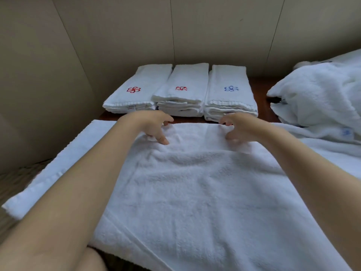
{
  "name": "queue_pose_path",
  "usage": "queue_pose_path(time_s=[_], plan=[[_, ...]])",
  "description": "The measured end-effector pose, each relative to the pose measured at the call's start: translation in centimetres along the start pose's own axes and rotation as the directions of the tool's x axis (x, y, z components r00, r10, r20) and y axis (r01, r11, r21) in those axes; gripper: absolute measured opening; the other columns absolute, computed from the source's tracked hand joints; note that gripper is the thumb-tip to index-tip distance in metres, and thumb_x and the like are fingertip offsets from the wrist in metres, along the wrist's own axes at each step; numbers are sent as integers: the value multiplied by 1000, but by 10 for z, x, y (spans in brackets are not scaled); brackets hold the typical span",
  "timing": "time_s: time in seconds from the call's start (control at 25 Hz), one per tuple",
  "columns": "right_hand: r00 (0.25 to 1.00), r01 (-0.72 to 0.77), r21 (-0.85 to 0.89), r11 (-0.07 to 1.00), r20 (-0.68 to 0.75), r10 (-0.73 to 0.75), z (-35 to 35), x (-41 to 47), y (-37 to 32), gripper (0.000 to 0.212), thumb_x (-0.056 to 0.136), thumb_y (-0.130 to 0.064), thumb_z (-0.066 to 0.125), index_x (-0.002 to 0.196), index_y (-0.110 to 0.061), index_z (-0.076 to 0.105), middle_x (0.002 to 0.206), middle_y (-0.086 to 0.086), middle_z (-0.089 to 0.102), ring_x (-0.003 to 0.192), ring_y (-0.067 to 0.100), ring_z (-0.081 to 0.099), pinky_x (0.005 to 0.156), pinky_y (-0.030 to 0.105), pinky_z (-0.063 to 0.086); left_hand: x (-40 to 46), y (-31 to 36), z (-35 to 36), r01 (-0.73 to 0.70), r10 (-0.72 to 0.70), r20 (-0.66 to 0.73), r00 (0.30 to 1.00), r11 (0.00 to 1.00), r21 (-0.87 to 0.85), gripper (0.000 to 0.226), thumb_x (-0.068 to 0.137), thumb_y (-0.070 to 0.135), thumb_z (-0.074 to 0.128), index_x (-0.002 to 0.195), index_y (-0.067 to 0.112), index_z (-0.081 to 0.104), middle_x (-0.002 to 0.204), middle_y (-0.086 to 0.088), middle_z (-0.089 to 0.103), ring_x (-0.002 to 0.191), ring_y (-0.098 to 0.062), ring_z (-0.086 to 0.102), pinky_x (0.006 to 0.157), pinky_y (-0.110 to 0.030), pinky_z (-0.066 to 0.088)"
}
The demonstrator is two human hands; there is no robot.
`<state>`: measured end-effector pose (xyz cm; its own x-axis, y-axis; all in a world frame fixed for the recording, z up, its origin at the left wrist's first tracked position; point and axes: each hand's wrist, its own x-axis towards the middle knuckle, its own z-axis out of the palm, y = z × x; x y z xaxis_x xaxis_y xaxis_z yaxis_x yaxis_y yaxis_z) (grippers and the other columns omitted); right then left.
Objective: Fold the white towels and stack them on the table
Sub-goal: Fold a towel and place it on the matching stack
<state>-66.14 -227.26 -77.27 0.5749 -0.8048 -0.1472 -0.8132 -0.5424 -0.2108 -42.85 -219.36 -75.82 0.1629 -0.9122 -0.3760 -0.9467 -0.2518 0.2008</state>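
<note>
mid-fold: left hand and right hand at far edge of spread towel, fingers curled, seemingly pinching it. next, fold over squarely, then onto folded stacks.

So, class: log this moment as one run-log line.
left hand: on spread towel | right hand: above it | folded stacks: three

Beige panelled wall behind — dark wooden table below it, carpeted floor at left.
</note>
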Motion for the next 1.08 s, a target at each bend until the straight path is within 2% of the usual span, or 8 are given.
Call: queue_pose_path(time_s=[0.16,0.28,0.44,0.56,0.76,0.92,1.0,1.08], plan=[[988,-23,-252,967,143,61,-12,-6,-1,36,84,-13,62,119,-7,54,111,9,57,90,25,56,73,29,48,9,11,-4,-64,74,-24,997,960,271,38,73,33,80,95,12,56,84,1,50,75,-21,49,66,-30,41],[967,-95,-387,917,182,177,-15,-20,15,17,81,-9,61,95,-9,52,75,2,48,60,16,45,50,23,36,5,14,0,-34,98,-175,980,940,339,32,72,29,79,78,13,53,84,-3,49,73,-21,47,62,-28,34],[900,-344,-34,938,-298,319,-8,-22,45,16,83,-2,56,99,-6,56,89,12,54,78,29,50,67,34,38,7,13,3,195,43,-517,855,897,397,26,80,36,68,100,21,64,107,-6,55,103,-28,52,80,-36,31],[753,-195,233,953,-587,298,-10,-35,52,22,90,-4,52,112,2,54,112,23,51,86,28,44,71,33,34,1,13,3,306,-29,-729,684,919,250,18,86,23,58,102,19,65,104,-6,60,103,-27,54,87,-37,30],[691,-155,96,983,-701,177,3,-106,50,18,88,-1,50,106,-2,56,107,19,54,89,39,53,65,34,35,-43,1,46,202,195,-802,565,909,364,23,66,6,75,87,7,65,90,-14,60,89,-32,57,87,-40,35],[886,-286,-252,925,-437,155,16,-157,28,11,91,-25,52,95,-15,53,100,7,62,89,31,61,60,30,33,-83,4,62,305,-29,-513,858,833,462,26,85,4,50,106,18,57,113,-6,55,112,-26,49,100,-37,29],[942,-255,-233,939,-279,186,23,-170,24,24,93,-42,49,96,-19,55,105,4,62,96,28,60,66,29,34,-94,13,62,283,-72,-402,913,821,496,28,91,6,44,114,21,50,119,-7,50,117,-26,45,99,-37,30],[911,-258,-55,965,-346,224,21,-179,29,38,92,-56,45,104,-23,61,104,1,65,99,26,60,67,30,35,-100,36,66,208,16,-436,900,862,462,30,90,7,46,116,21,52,118,-6,52,115,-26,47,96,-36,30]])
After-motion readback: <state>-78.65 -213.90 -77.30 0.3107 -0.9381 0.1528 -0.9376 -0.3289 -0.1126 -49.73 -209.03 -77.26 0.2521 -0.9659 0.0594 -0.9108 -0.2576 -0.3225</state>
